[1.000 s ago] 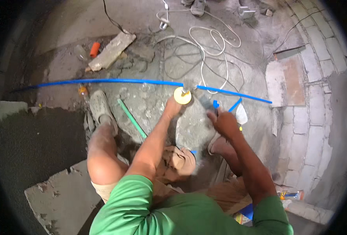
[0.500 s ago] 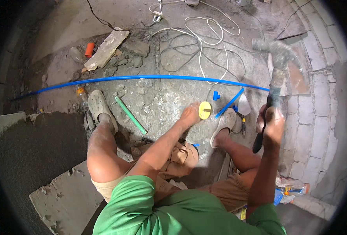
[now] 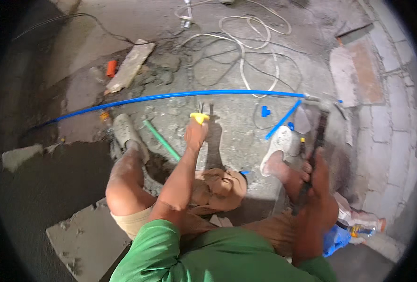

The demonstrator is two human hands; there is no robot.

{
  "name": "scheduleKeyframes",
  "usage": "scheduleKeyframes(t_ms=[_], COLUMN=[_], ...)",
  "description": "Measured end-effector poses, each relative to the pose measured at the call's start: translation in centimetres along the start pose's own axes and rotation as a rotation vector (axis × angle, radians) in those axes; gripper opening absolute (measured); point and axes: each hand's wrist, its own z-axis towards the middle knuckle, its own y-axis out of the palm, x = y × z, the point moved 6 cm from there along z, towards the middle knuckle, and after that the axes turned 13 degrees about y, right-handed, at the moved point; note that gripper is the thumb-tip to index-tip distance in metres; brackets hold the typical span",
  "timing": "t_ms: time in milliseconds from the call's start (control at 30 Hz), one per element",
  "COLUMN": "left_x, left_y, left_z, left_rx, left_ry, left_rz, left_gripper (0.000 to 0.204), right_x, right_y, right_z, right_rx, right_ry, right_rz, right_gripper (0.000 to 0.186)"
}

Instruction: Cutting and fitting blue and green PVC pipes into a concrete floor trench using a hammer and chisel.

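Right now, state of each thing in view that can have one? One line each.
Left hand: closed, on chisel
Chisel: held, shaft pointing away from the person; tip contact unclear
Right hand: closed, on hammer
Hammer: held, head blurred
Long blue pipe: laid crosswise
Short blue pipe: slanted
Blue fitting: loose, on floor
Green strip: slanted
Orange tube: beside a pale board
White cord: loosely looped

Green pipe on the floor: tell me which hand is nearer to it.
Left: the left hand, holding the yellow-guarded chisel, is just right of the green pipe. The right hand, gripping the hammer, is much farther right.
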Motion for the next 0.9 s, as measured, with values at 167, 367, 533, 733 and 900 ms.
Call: scheduleKeyframes(t_ms=[167,367,533,733,900], left_x=[-13.9,-26.9,-17.6,-21.3,-10.9], left_y=[-0.6,-1.9,-3.6,0.9,1.7], left_z=[-9.8,-13.3,-8.5,-6.1,-6.4], left_rx=[0.077,-0.756,0.239,-0.099,0.149], left_ry=[-0.385,-0.081,-0.409,-0.315,-0.257], left_rz=[0.137,0.847,0.320,0.086,-0.589], left_gripper=[0.043,0.048,0.049,0.043,0.018], right_x=[-1.9,-2.6,-2.9,-2.9,-1.7], right_y=[-6.9,-8.1,-9.3,-7.2,-8.6], right_z=[-4.7,-6.6,-5.1,-4.9,-5.4], right_rx=[0.086,-0.095,-0.128,-0.192,-0.216], right_ry=[-0.201,-0.374,-0.353,-0.276,-0.254], right_rz=[0.174,0.337,0.385,0.378,0.343], right_gripper=[0.044,0.041,0.042,0.045,0.048])
